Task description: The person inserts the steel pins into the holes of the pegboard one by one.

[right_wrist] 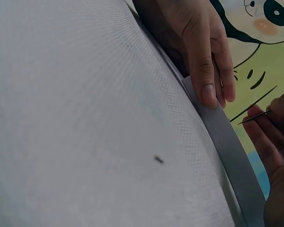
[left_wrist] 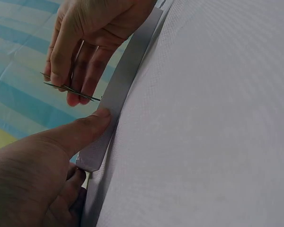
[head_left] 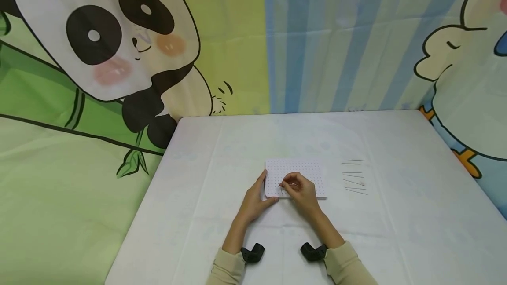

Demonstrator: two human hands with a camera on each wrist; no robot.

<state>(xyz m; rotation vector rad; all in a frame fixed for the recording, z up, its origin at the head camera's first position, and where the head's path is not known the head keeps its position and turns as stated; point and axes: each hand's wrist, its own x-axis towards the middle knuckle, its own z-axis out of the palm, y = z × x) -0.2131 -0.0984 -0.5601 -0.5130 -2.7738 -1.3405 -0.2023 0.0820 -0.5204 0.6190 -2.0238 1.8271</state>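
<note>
A white pegboard [head_left: 295, 167] with a grid of small holes lies on the table. My left hand [head_left: 251, 203] holds its near left corner, the thumb on the front edge and the fingers along the left side. Over the board's near left part, my right hand [head_left: 302, 192] pinches a thin dark needle [right_wrist: 255, 117] between thumb and fingertips. A second thin needle [right_wrist: 252, 106] stands up from the board close to those fingertips. The right wrist view does not clearly show whether the pinched needle touches the board.
Several thin needles [head_left: 351, 163] lie in a loose column on the white-covered table [head_left: 416, 214], right of the board. Behind it hangs a cartoon-printed cloth [head_left: 229, 34]. Black devices [head_left: 253, 253] are worn at both wrists.
</note>
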